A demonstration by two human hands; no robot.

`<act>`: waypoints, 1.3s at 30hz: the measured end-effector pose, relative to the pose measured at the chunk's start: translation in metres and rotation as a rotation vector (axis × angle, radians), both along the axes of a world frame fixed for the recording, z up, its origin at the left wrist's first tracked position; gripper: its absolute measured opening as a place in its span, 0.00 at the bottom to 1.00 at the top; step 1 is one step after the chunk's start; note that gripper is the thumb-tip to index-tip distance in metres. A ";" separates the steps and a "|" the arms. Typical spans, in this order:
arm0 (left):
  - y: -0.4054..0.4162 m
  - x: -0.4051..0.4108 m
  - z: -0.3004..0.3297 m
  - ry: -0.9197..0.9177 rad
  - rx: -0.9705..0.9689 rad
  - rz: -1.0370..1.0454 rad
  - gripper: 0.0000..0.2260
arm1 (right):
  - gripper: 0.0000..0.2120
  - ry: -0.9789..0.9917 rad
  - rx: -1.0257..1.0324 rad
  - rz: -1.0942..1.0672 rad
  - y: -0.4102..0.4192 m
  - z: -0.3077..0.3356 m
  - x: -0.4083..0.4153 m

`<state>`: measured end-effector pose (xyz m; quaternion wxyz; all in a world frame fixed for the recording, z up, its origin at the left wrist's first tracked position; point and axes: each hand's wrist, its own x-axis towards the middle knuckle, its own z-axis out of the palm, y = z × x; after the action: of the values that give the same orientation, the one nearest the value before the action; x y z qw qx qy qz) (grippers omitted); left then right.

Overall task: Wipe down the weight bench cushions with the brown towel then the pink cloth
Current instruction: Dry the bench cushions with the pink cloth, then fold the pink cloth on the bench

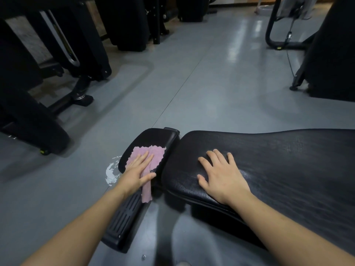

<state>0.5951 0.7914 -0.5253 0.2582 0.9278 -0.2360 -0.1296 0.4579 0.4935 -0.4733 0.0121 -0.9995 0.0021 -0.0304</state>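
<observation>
Both hands lie flat-fingered: left hand (136, 170) pressing pink cloth (148, 160) on seat cushion (153, 137), right hand (221, 174) on back cushion (288, 160)

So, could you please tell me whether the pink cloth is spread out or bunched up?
Mostly spread: the pink cloth lies flat on the small cushion under the left hand, one end hanging off the near edge.

- We have one view only, a wide-angle camera worn on the person's head.
- It faces forward and steeply down, close over the black padded leather bench cushions (269, 169), with both bare forearms reaching in from the bottom edge.
- Towards the top we see the grey glossy floor (201, 77) receding, straight lines bowing near the edges.
</observation>
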 end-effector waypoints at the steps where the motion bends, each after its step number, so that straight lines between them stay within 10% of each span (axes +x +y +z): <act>1: -0.004 -0.006 -0.001 -0.007 -0.040 0.041 0.29 | 0.31 -0.005 0.005 -0.001 0.000 0.001 -0.001; 10: -0.013 -0.057 0.057 0.006 -0.271 0.335 0.15 | 0.19 -0.050 -0.034 0.062 0.009 0.011 -0.015; 21: -0.035 -0.144 0.200 0.227 -0.520 -0.001 0.06 | 0.29 0.074 0.750 0.075 0.047 0.090 -0.090; 25: -0.071 -0.174 0.245 0.182 -0.526 -0.129 0.04 | 0.18 0.022 1.002 0.054 0.036 0.143 -0.118; 27: -0.087 -0.187 0.266 0.161 -0.561 -0.153 0.02 | 0.07 -0.055 0.990 0.020 0.027 0.168 -0.132; 39: -0.197 -0.250 0.346 -0.010 -0.639 -0.293 0.11 | 0.11 -0.369 0.744 -0.235 -0.089 0.296 -0.279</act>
<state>0.3451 0.5944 -0.1793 0.5132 0.7570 -0.3964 -0.0804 0.1788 0.4048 -0.1771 0.3683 -0.8978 0.1245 -0.2068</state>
